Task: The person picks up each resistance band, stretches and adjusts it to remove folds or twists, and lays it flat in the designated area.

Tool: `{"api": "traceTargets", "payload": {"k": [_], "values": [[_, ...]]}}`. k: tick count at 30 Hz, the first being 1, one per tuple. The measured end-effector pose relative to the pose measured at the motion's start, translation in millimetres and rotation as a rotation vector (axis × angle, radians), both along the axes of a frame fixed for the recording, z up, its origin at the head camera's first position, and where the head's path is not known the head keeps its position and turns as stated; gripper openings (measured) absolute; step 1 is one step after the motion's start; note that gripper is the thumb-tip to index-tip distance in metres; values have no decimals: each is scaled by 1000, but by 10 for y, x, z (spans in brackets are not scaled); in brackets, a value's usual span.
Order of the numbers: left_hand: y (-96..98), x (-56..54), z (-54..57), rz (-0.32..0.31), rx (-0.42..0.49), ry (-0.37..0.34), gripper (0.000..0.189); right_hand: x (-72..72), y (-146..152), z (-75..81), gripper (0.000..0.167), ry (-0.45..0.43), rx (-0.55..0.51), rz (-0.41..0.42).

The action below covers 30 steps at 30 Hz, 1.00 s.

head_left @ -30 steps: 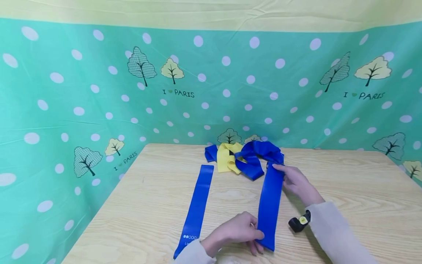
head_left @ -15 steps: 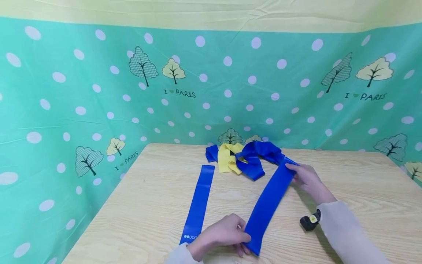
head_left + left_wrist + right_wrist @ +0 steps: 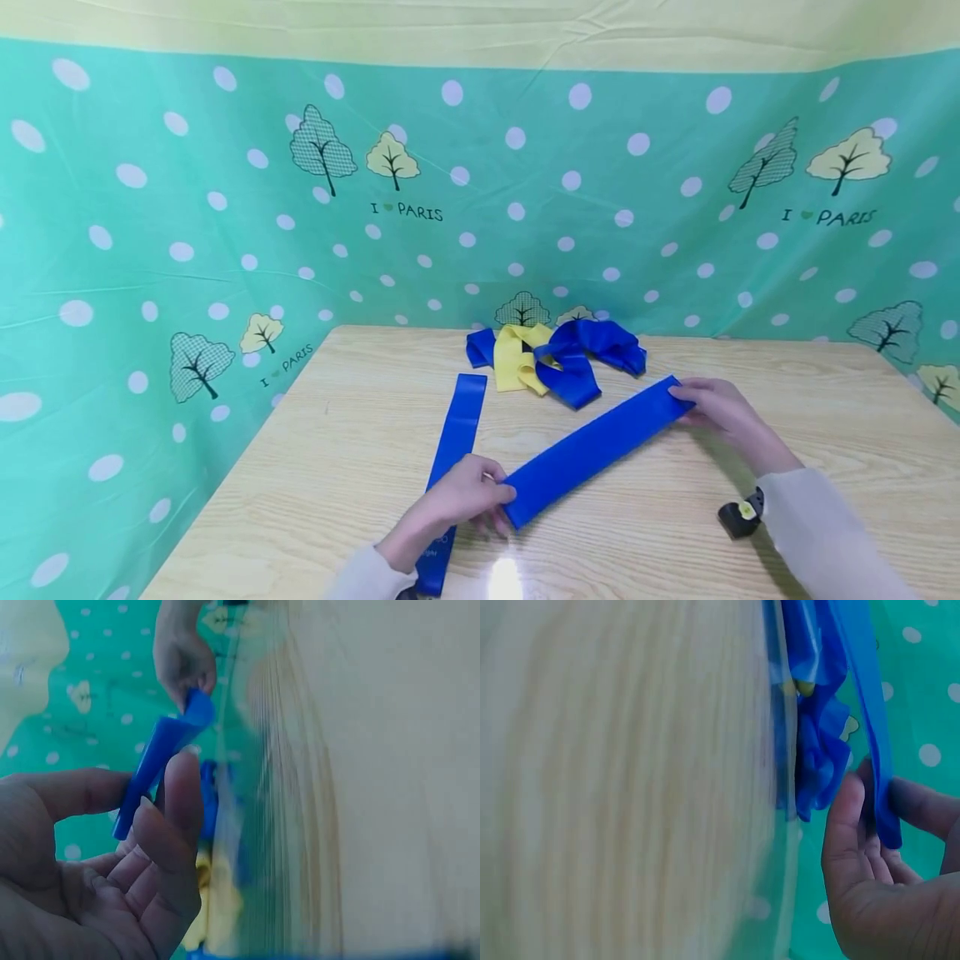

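A blue resistance band [image 3: 592, 450] slants between my two hands, its far end to the right. My left hand [image 3: 461, 496] pinches its near end between thumb and fingers; the left wrist view shows this end of the band [image 3: 142, 780] edge-on. At the other end my right hand [image 3: 723, 412] pinches the band, thumb on top. A second flat blue band [image 3: 457, 433] lies on the table to the left, partly hidden under my left hand and wrist. In the right wrist view the held band [image 3: 874, 727] runs upward from the fingers.
Toward the back of the wooden table [image 3: 787, 400] lie a crumpled yellow band [image 3: 513, 362], a looped blue band [image 3: 573, 367] and a small blue piece [image 3: 480, 348]. A green dotted curtain [image 3: 420, 258] hangs behind. A black wrist device [image 3: 738, 518] hangs at my right sleeve.
The held band has turned from nearly lengthwise to a rightward slant. My left hand has moved left and away from me, over the flat band; my right hand has moved right.
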<state>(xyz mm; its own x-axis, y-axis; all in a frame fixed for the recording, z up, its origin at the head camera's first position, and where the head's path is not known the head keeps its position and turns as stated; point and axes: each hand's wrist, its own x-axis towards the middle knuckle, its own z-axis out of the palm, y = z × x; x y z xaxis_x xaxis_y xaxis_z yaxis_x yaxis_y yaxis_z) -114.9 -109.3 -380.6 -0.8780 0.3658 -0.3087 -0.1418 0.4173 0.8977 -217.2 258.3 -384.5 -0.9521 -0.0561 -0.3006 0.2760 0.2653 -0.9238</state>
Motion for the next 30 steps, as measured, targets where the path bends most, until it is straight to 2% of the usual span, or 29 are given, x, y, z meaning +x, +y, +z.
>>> {"api": "traceTargets", "payload": {"k": [5,9,13,16,20,25,30], "values": [[-135,-74,-23,41,34,23,9,80,37,1,53,45,53,59],[-213,-109,-34,76,61,47,12,152,70,-14,46,96,66,97],[-278,-152,-53,123,51,94,24,220,104,-7,21,165,-16,120],[-313,-201,-80,145,86,92,27,260,124,13,9,211,-115,154],[-361,-243,-118,147,180,49,20,309,137,25,7,239,-174,207],[-420,-262,-144,121,259,-1,7,349,156,9,10,243,-242,237],[-471,-274,-150,85,364,-31,13,370,210,-12,22,200,-375,245]]}}
